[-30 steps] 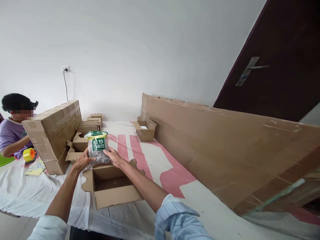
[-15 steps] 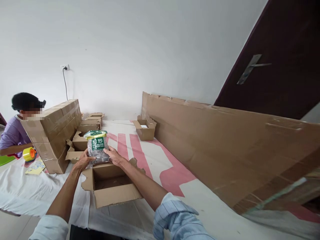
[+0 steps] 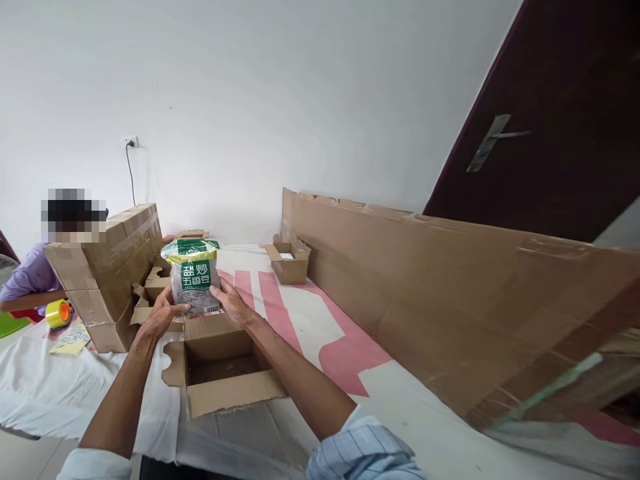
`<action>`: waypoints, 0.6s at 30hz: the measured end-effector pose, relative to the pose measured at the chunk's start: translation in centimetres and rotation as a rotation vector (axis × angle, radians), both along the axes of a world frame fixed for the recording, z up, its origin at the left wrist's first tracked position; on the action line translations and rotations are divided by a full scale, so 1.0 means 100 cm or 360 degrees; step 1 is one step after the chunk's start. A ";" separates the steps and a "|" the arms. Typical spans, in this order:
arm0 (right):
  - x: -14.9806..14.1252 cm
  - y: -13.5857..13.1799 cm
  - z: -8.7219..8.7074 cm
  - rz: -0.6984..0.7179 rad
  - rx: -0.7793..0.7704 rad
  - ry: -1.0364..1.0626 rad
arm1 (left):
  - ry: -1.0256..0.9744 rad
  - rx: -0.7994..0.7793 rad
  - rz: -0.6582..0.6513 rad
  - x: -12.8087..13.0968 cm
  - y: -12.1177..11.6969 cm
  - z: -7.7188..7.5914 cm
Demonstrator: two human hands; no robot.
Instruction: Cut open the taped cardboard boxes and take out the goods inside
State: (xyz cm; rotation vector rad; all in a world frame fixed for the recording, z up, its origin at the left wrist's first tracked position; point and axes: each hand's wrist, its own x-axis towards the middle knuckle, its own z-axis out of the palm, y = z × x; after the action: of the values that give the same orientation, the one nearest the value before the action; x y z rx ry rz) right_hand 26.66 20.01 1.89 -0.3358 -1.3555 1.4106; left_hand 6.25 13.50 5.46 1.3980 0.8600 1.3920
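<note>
A clear plastic bag of beans (image 3: 195, 280) with a green label and a yellow-and-green top is held upright between both my hands. My left hand (image 3: 164, 313) grips its lower left side, thumb on the front. On the lower right side, my right hand (image 3: 231, 303) holds it the same way. Below and slightly nearer to me stands an open cardboard box (image 3: 233, 393), its flaps spread; the part of its inside that shows has nothing in it. My right forearm hides the box's right side.
Sealed cartons (image 3: 107, 287) are stacked at the left, with open boxes (image 3: 143, 300) beside them. A small open box (image 3: 289, 263) holds something white. A long cardboard panel (image 3: 425, 300) stands along the right. A tape roll (image 3: 59, 312) lies near a person (image 3: 35, 277) in purple.
Both my hands have raised the bag a little, and its front now faces me more squarely. The person at the left has shifted to the right, and a hand shows behind the cartons.
</note>
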 end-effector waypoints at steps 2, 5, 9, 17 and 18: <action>0.002 -0.002 0.001 0.0005 0.0019 -0.0002 | 0.0008 -0.0005 0.0016 0.003 -0.005 0.004; 0.004 -0.005 0.002 0.0013 0.0033 -0.0009 | 0.0033 -0.0025 0.0037 0.006 -0.010 0.007; 0.005 -0.009 0.005 0.0010 0.0032 -0.0018 | 0.0050 -0.0012 0.0037 0.004 -0.012 0.007; 0.009 -0.029 0.030 0.0150 0.0008 -0.0065 | 0.0078 0.0037 -0.0023 0.007 -0.015 0.016; 0.010 -0.033 0.034 0.0193 -0.0008 -0.0063 | 0.0104 0.0047 -0.0056 0.007 -0.018 0.020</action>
State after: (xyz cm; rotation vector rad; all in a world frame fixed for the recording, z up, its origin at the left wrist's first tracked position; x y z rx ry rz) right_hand 27.69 16.70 5.27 -0.2898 -1.4250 1.5144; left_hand 6.93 11.73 7.43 1.4811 0.8562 1.3438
